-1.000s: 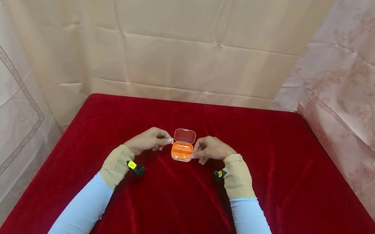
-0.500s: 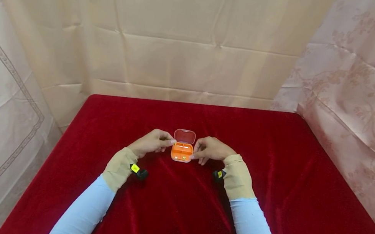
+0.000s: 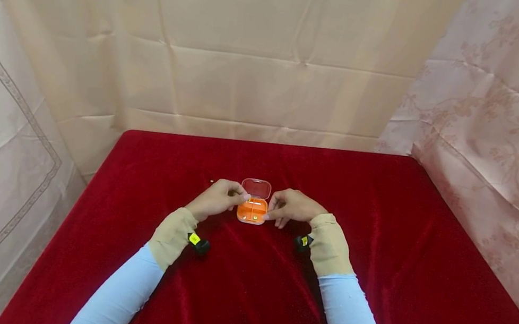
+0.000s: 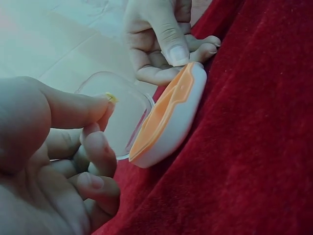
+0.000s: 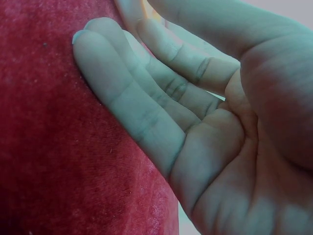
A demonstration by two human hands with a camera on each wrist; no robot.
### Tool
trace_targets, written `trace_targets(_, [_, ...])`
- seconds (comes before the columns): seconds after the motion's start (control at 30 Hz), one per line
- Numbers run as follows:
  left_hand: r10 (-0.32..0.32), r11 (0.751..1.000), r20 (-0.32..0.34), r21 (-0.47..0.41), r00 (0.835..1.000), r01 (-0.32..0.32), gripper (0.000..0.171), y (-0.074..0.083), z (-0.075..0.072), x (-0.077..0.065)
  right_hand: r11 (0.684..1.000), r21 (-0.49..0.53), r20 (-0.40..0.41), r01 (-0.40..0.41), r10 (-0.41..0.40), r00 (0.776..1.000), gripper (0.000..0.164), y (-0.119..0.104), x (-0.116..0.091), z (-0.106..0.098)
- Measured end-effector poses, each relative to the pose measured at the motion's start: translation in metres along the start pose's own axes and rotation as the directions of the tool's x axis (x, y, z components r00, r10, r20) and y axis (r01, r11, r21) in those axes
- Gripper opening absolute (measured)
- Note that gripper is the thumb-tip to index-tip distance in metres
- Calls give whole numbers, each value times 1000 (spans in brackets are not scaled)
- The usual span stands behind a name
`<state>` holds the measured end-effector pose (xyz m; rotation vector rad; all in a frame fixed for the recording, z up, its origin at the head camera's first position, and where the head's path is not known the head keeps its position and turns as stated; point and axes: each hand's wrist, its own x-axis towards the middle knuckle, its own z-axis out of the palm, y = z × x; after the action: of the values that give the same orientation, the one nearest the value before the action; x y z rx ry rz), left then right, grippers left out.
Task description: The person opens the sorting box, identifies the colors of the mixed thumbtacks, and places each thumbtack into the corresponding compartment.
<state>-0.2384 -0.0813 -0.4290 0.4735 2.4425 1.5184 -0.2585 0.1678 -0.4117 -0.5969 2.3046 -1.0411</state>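
Head view: left hand [image 3: 219, 199] has slid right, yellow pill [image 4: 112, 97] pinched, so it's now at open orange pillbox's [image 4: 172, 136] far-left corner, unreleased; right hand [image 3: 299, 206] grips box's right edge.

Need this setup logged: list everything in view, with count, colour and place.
pill box: 1, orange and white, on the cloth
lid: 1, clear, open at the box's far side
small bit: 1, yellow, pinched by the left hand
small pieces: 2, whitish and yellowish, at the box's near side
speck: 1, pale, beyond the left hand
cloth: 1, red, beneath the box
curtains: 3, beige behind, whitish left, pinkish right
wrist cameras: 2, black and yellow, one per wrist
wrist covers: 2, beige, one per wrist
sleeves: 2, light blue, on the forearms
left hand: 1, bare, left of the box
right hand: 1, bare, holding the box's right edge
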Motion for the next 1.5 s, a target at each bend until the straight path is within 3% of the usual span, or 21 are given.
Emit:
trace_targets(0.27, [-4, 1000, -55, -2, 998, 4, 25, 9, 5, -2, 1000, 8, -6, 0, 0, 1000, 24, 2, 0, 0])
trace_targets(0.37, [7, 1000, -76, 10, 997, -7, 23, 5, 7, 0, 1000, 10, -6, -1, 1, 1000, 23, 2, 0, 0])
trace_targets(0.73, [83, 995, -104, 68, 991, -76, 20, 6, 13, 1, 1000, 5, -4, -2, 2, 1000, 24, 2, 1, -1])
trace_targets(1.5, [88, 977, -161, 205, 983, -54, 15, 5, 27, 5, 1000, -15, 3, 16, -16, 1000, 24, -1, -2, 0])
